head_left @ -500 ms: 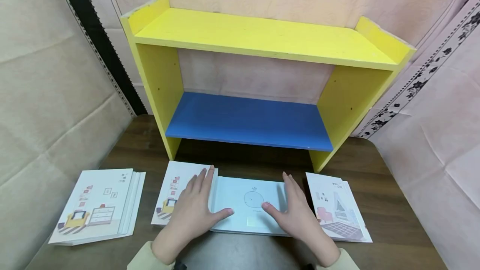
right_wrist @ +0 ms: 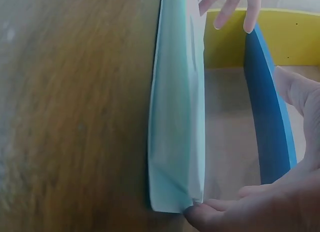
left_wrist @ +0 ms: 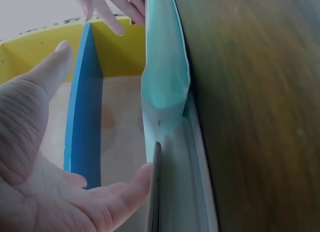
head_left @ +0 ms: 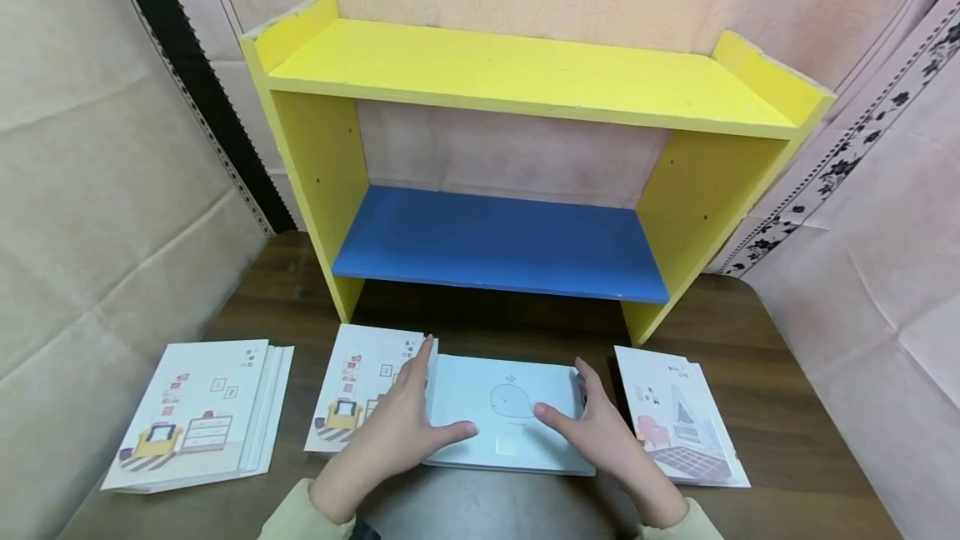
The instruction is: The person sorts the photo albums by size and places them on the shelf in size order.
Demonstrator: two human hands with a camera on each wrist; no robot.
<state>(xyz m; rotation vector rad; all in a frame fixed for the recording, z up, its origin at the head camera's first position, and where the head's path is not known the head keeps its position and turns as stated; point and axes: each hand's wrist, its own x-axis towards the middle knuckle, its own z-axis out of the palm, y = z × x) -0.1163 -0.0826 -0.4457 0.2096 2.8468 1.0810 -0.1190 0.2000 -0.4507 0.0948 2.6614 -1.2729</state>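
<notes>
A light blue book [head_left: 517,436] with a round line drawing lies at the near centre of the table. My left hand [head_left: 405,432] is at its left side, thumb stretched over the cover and fingers extended over a white booklet [head_left: 367,348] beside it. In the left wrist view its fingertips reach the booklet's edge. At the book's right side is my right hand [head_left: 603,432], its thumb reaching over the cover. Its lower fingertips are right at the book's corner in the right wrist view, the thumb held apart.
A yellow shelf unit [head_left: 525,115] with a blue middle board [head_left: 495,240] stands behind the books. White booklets [head_left: 187,415] are stacked at the left of the table [head_left: 787,407]; others [head_left: 675,415] lie at the right. Pale cloth walls [head_left: 97,148] surround the table.
Both hands have turned more onto their edges, palms facing each other, with fingers closer together. More of the white booklet and the light blue book's right edge shows.
</notes>
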